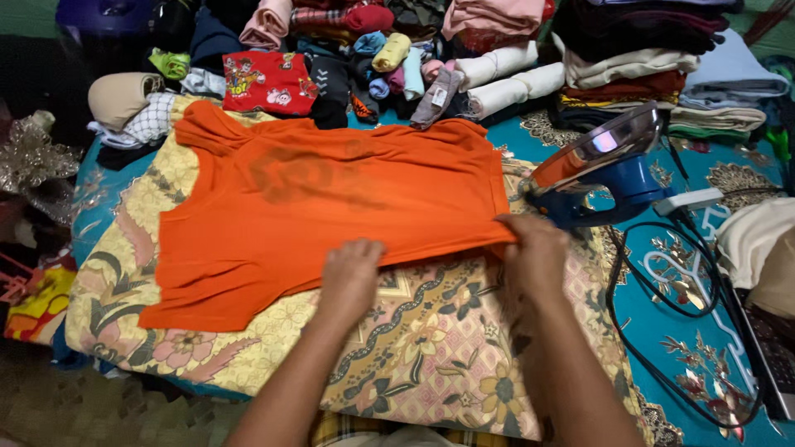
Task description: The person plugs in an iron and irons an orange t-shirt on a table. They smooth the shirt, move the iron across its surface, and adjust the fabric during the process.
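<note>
Patterned yellow floral cloth [431, 348] spread over a teal carpet [704, 331], with an orange short-sleeved cotton shirt [315, 207] laid flat on it.

Both forearms reach forward from the bottom edge: the left hand [352, 273] presses palm down on the shirt's near hem, fingers flat and extended; the right hand [537, 252] pinches the hem's right corner, fingers closed on the fabric. Just right of it a blue and orange steam iron [600, 170] stands on its heel, its black cord [662, 290] looping over the carpet. Folded and rolled clothes [497, 58] are piled behind.
</note>
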